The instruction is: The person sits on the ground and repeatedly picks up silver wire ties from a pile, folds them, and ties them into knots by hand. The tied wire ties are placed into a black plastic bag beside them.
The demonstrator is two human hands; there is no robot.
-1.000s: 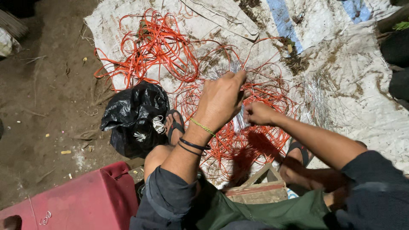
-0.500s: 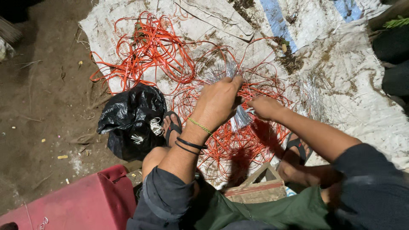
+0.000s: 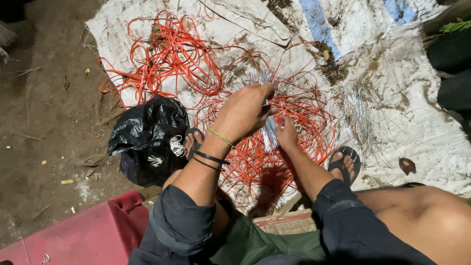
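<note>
My left hand [image 3: 244, 112] is raised over a tangle of orange strips [image 3: 274, 142] and pinches the top of a bundle of thin silvery strands [image 3: 270, 130]. Just below and to the right, my right hand [image 3: 286, 133] grips the same bundle lower down. Both hands are over a white woven sheet [image 3: 392, 98] spread on the ground. A second heap of orange strips [image 3: 167, 54] lies further away at the left. My feet in sandals [image 3: 343, 164] rest on the sheet's near edge.
A crumpled black plastic bag [image 3: 147, 140] lies beside my left foot on the bare earth [image 3: 44, 113]. A red plastic container [image 3: 83, 235] is at the lower left. Loose silvery strands [image 3: 360, 115] lie on the sheet to the right. A wooden piece [image 3: 287, 221] is under my legs.
Both hands have stayed on the silvery bundle, and the right hand has slid lower along it. The view has shifted a little, so the sheet sits further right.
</note>
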